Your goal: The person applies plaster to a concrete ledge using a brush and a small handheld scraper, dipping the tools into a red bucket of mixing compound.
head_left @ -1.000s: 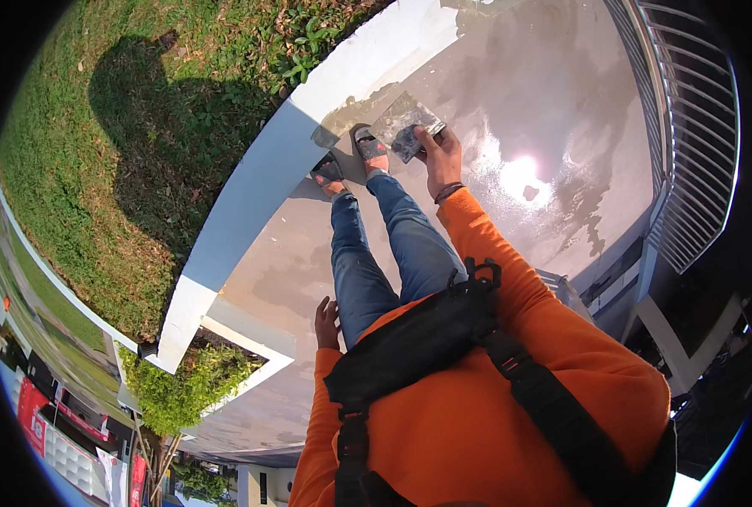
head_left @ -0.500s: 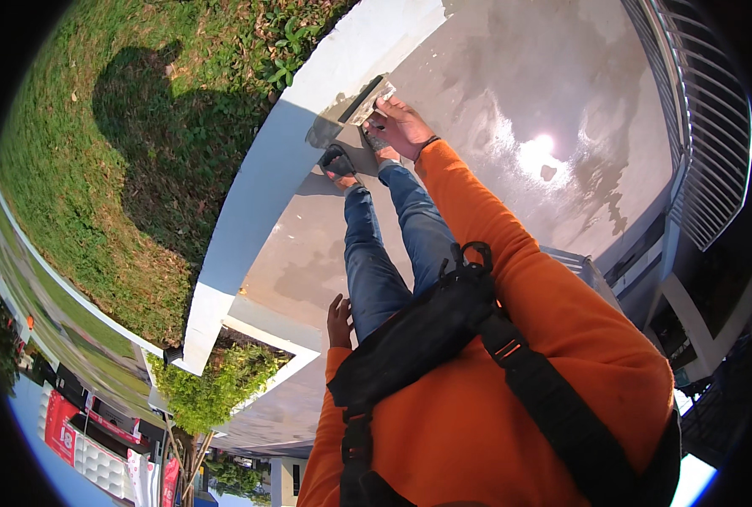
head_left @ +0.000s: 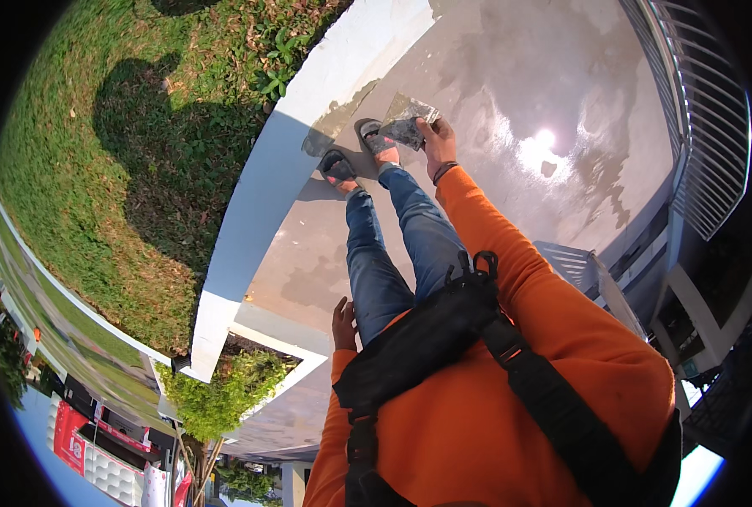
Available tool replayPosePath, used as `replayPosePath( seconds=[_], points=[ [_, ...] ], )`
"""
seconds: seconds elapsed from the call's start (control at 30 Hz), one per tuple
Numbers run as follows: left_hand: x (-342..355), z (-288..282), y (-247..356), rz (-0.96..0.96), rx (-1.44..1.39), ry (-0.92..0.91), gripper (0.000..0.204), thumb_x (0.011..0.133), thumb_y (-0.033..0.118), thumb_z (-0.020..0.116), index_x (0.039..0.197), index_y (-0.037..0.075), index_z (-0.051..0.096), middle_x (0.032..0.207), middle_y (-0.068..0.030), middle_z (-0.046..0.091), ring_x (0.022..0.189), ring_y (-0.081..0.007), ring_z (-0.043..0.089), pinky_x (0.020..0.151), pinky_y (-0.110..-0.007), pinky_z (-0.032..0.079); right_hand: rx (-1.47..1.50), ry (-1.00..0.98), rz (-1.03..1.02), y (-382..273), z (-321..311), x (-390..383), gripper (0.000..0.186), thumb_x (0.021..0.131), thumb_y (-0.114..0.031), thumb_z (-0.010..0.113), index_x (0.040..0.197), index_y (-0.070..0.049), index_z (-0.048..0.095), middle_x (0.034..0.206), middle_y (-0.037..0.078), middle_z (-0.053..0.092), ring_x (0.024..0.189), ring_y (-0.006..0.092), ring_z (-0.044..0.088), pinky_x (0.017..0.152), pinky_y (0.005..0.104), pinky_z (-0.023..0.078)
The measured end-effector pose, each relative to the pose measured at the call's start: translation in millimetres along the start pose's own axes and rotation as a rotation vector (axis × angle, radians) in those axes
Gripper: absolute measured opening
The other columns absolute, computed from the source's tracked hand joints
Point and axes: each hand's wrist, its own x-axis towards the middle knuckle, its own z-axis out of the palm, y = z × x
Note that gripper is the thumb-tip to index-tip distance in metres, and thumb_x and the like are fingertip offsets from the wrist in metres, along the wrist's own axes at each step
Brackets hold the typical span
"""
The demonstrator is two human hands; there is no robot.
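In my right hand (head_left: pixel 437 144) is a flat, roughly rectangular scraper blade (head_left: pixel 414 110), stained and carrying a dark grey smear. My fingers and thumb close on its near edge. It is raised beside my right sandalled foot (head_left: pixel 374 137), apart from the white ledge (head_left: pixel 262 182). Wet-looking grey patches (head_left: pixel 318 139) mark the ledge's inner edge by my feet. My left hand (head_left: pixel 344 324) hangs beside my left thigh, holding nothing that shows, with its fingers partly stretched and apart.
Grass (head_left: pixel 156 169) lies beyond the ledge on the left. A planter (head_left: pixel 308 363) with a leafy bush (head_left: pixel 224 384) stands at lower left. The grey floor (head_left: pixel 511 93) has wet patches and glare. A metal railing (head_left: pixel 701 118) runs along the right.
My right hand has lifted the scraper blade off the ledge and drawn it to the right, turning its broad smeared face into view. My left hand has barely moved.
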Motion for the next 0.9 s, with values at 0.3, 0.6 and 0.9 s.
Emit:
replayPosePath(
  seconds=[0.3,0.6,0.9],
  points=[
    [11.2,0.9,-7.0,0.089,0.04,0.017,0.045,0.095,0.03,0.056,0.133,0.008,0.049,0.107,-0.008,0.061,0.096,-0.0158,0.056,0.072,-0.029,0.046,-0.674,-0.268,-0.613,-112.8,26.4,-87.0,0.017,0.078,-0.01,0.068,0.09,0.002,0.065,0.08,0.012,0.063,0.063,0.0187,0.061,0.06,0.0287,0.048],
    [8.8,3.6,-10.6,0.115,-0.007,-0.005,0.047,0.094,0.03,0.057,0.134,0.008,0.048,0.106,-0.0074,0.061,0.096,-0.017,0.056,0.071,-0.03,0.047,-0.782,-0.197,-0.808,-137.5,47.8,-51.9,0.022,0.075,-0.013,0.071,0.091,0.0,0.065,0.082,0.016,0.065,0.068,0.0281,0.064,0.063,0.0331,0.051],
    [12.8,2.9,-11.8,0.109,0.005,-0.007,0.046,0.095,0.028,0.056,0.134,0.004,0.046,0.105,-0.011,0.062,0.096,-0.0168,0.056,0.079,-0.029,0.047,-0.046,-0.109,-0.341,-129.7,29.3,-33.7,0.014,0.087,-0.013,0.066,0.098,-0.006,0.06,0.089,0.001,0.065,0.08,0.0096,0.06,0.073,0.0274,0.048]
  ],
)
